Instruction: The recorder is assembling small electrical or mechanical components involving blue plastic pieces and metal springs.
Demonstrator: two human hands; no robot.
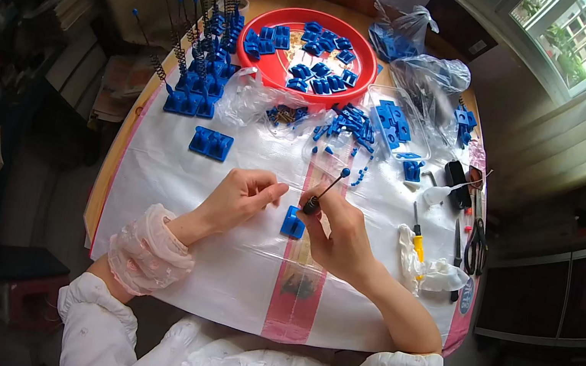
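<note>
My right hand [342, 239] pinches a thin dark rod with a blue ball tip [345, 172] and a coiled black spring around its lower part. The rod leans up and to the right. Just under those fingers is a small blue plastic block [293, 223] on the sheet; whether the rod touches it is hidden. To its left, my left hand [241, 199] is closed, thumb against curled fingers; anything inside is too small or hidden to make out. A blue bracket piece [211, 144] lies beyond the left hand.
Several blue bases with upright spring rods [198, 78] stand at the far left. A red tray [257, 16] holds blue pieces. Small blue parts [349, 126] lie mid-table. Clear bags [431, 74] sit far right. A yellow-handled screwdriver [418, 244] and scissors [479, 236] lie at right.
</note>
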